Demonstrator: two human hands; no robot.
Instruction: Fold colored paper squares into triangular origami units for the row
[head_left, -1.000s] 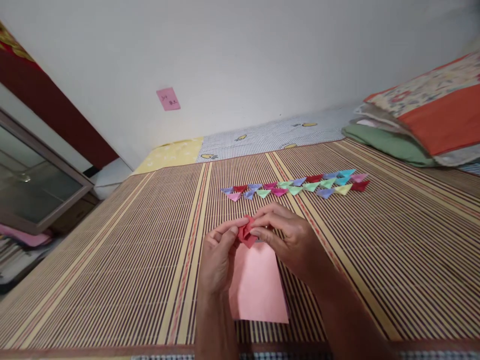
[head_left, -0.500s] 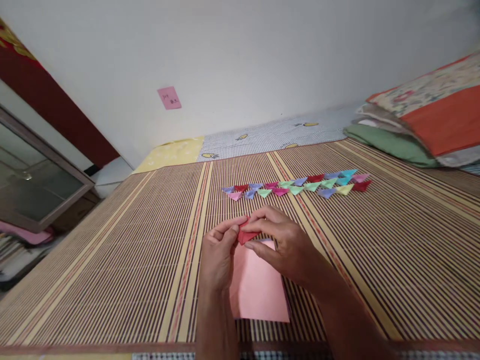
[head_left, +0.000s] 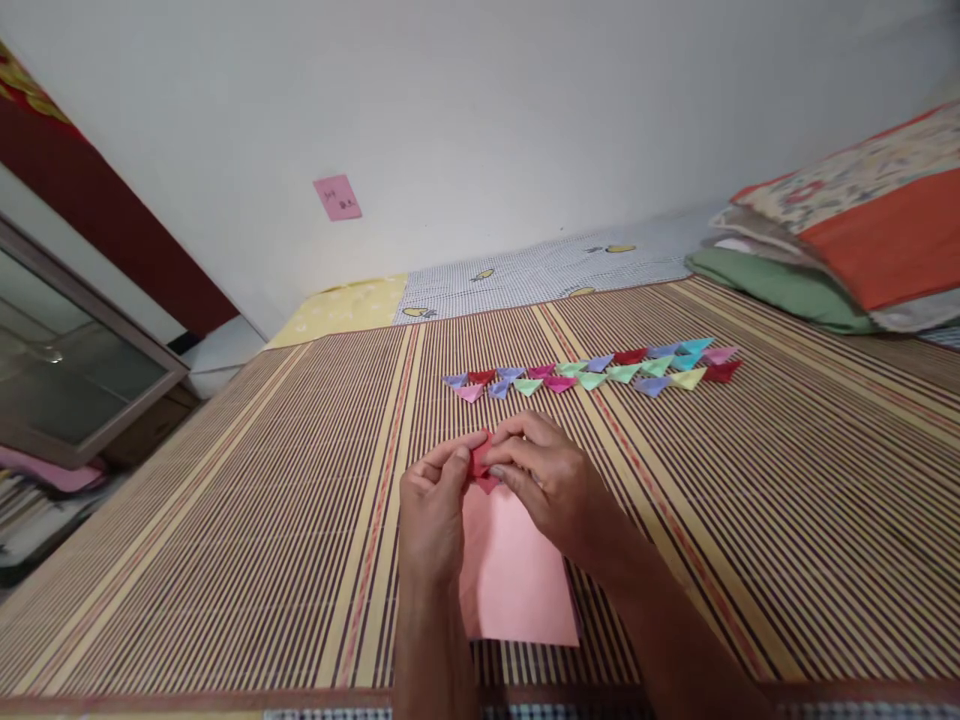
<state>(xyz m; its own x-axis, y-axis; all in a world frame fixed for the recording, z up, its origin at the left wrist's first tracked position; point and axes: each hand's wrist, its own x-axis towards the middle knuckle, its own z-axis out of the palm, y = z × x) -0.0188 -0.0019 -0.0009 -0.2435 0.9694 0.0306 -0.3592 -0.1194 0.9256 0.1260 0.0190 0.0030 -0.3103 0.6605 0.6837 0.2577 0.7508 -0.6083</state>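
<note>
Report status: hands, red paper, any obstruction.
Left hand and right hand pinching red paper. Paper partly hidden. Pink sheet close by on striped mat; nothing visibly blocking.

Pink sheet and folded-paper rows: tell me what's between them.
Head view: left hand and right hand holding red folded paper, then striped mat beyond.

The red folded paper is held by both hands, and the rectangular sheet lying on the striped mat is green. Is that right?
Not quite: the head view shows that the rectangular sheet lying on the striped mat is pink, not green. The red folded paper is indeed held by both the left hand and the right hand.
</note>
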